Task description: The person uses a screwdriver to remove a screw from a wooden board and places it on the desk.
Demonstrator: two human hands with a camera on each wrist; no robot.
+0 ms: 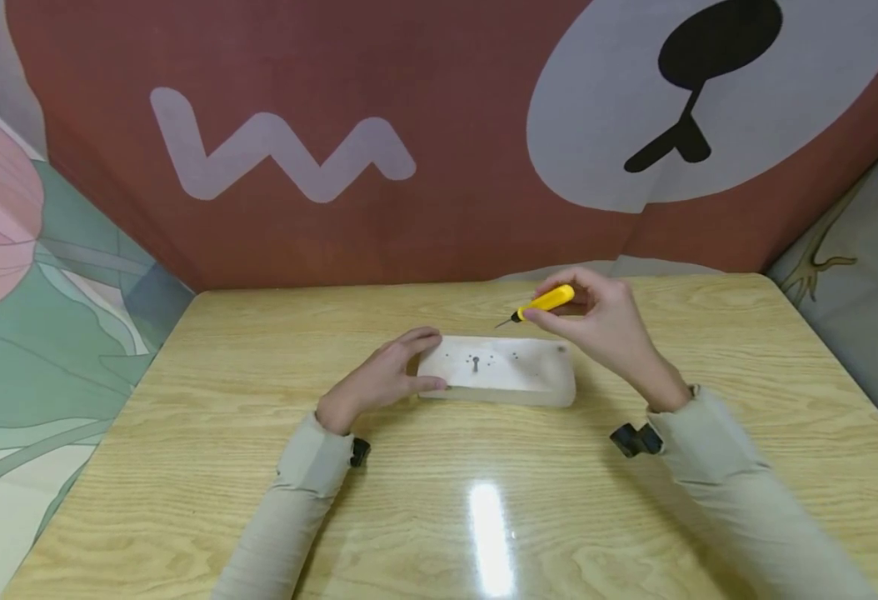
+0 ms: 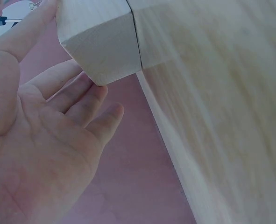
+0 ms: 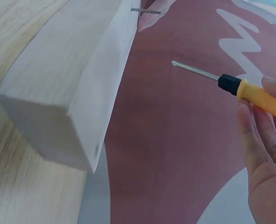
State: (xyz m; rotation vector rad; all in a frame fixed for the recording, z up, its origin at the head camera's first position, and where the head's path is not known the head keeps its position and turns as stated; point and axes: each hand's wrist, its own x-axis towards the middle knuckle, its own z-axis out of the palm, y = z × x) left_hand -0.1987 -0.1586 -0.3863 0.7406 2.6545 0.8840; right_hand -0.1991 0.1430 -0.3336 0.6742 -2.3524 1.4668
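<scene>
A pale wooden block point(image 1: 529, 371) lies on the table, with several small holes in its top face. One screw point(image 3: 149, 11) sticks up out of that face. My left hand point(image 1: 386, 375) grips the block's left end, thumb along the near side and fingers at the far side. Above the block's far right part, my right hand point(image 1: 607, 325) holds a yellow screwdriver point(image 1: 547, 302) by its handle. The screwdriver's thin metal shaft point(image 3: 196, 70) points down to the left, its tip apart from the screw and the block.
The wood-grain table point(image 1: 221, 467) spreads around the block, with a bright light reflection near its front. Behind it rises a red-brown printed wall point(image 1: 371, 242). Patterned panels stand at both sides. A small black wrist device point(image 1: 636, 439) sits by the right sleeve.
</scene>
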